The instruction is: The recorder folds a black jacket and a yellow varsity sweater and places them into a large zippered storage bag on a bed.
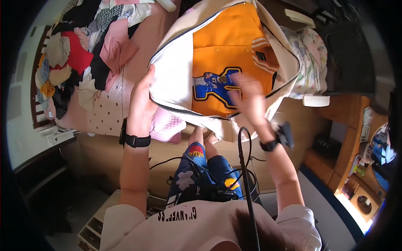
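A cream fabric storage bag (pixel 176 73) with a dark zip edge gapes in front of me. Inside lies a folded orange jacket (pixel 220 37) with striped ribbing at the collar and a blue letter patch (pixel 207 89). My left hand (pixel 143 97) grips the bag's left rim, thumb on top and fingers hidden underneath. Blurred by motion, my right hand (pixel 249 97) is over the jacket beside the patch, fingers apart and holding nothing. Whether it touches the jacket I cannot tell.
A bed with a pink cover (pixel 103 117) bears piled clothes (pixel 77 50) on the left. Patterned fabric (pixel 309 62) sits right of the bag, near a dark chair (pixel 345 59). A black cable (pixel 243 163) hangs before my body. Wooden shelving (pixel 342 125) stands at right.
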`<state>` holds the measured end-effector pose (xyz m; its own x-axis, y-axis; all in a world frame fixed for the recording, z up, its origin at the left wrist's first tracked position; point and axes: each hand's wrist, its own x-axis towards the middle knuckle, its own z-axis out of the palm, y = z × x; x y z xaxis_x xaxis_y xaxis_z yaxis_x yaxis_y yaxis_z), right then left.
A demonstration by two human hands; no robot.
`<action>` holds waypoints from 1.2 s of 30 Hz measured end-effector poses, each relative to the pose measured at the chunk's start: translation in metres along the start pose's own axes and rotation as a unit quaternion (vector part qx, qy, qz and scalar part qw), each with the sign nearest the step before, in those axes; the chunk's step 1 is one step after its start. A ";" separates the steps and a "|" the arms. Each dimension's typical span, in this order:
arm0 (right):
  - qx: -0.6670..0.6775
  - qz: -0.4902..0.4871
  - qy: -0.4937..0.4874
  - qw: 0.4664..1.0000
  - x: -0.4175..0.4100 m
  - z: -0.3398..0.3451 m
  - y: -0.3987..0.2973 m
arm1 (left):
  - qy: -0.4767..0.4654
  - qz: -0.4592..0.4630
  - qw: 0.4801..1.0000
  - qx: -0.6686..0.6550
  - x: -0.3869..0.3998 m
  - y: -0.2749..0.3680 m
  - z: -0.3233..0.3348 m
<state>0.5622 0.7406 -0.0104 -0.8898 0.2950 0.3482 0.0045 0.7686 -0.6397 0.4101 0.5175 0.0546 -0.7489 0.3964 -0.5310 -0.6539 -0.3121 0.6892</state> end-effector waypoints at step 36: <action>-0.203 0.248 0.094 0.943 0.128 -0.111 0.114 | 0.080 0.025 0.982 0.167 0.055 0.000 0.082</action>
<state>0.4991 0.9289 0.0378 -0.6355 0.7413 0.2156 0.6068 0.6523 -0.4541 0.3777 0.6101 0.0653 -0.8036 0.2393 -0.5449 -0.5646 -0.0169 0.8252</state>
